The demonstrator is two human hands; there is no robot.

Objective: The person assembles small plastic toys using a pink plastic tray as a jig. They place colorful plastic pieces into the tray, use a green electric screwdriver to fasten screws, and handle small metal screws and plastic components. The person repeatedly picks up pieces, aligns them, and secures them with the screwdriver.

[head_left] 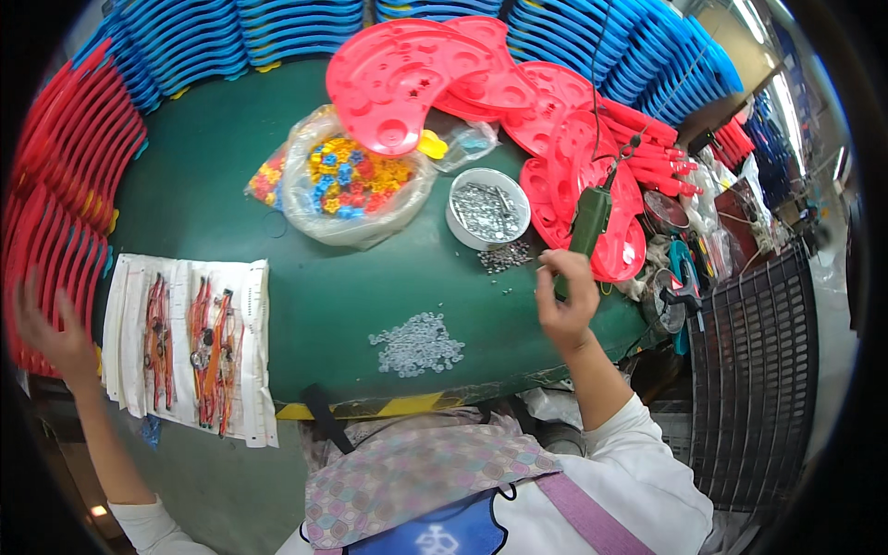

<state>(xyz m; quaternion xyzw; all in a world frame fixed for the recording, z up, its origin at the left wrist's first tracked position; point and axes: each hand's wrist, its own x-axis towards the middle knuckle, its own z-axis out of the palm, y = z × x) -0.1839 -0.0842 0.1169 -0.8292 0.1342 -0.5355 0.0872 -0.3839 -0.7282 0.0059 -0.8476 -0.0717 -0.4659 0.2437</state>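
With right hand (568, 301), curls fingers closed around lower end of dark-green corded tool (592, 218), held tilted near red plastic panels (625, 209). With left hand (63, 342) (blurred), spreads fingers wide beside red stack (60, 240); holds nothing visible, cannot tell whether touching. Left of tool on green tabletop (338, 287): white tub (468, 239) of metal parts (485, 210), loose metal bits (505, 258) just beside. Farther left: clear bag (356, 231) of yellow, blue, red pieces (356, 178). Nearer body: translucent pieces (416, 345), piled. By left hand: white sheets (258, 370) bearing red-orange wired parts (211, 356). Beyond: blue stacks (298, 30).

Right-hand fingers (566, 264) grip a green handheld tool (592, 218); left-hand fingers (68, 319) spread near stacked red panels (69, 248).
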